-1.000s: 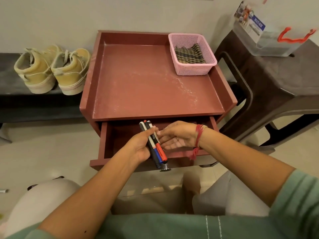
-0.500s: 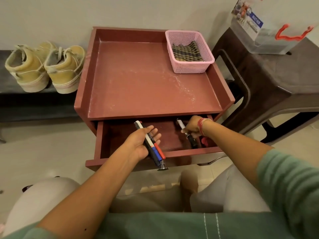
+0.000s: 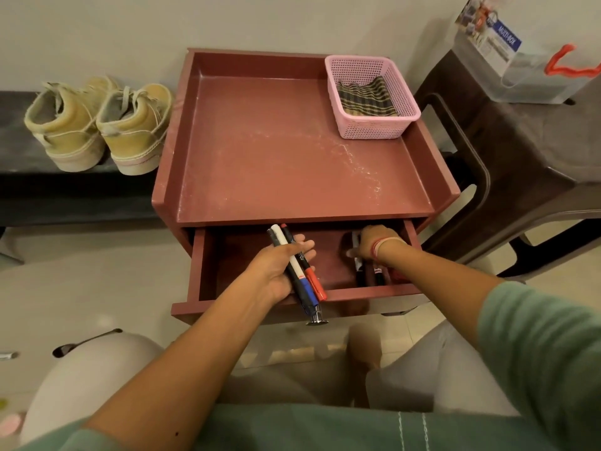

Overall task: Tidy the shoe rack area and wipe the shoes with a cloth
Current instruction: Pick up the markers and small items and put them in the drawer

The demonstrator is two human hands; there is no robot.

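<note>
Loading drawer (image 3: 240, 255): L hand (image 3: 276, 271) grips pen bundle (image 3: 297, 266), R hand (image 3: 370, 244) pinches single pen (image 3: 359, 271) at right side. Next, likely: let go, pull another from bundle.

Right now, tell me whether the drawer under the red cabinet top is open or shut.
Open. The drawer is pulled out beyond the cabinet top, its inside exposed; the right hand holds a marker inside it.
</note>
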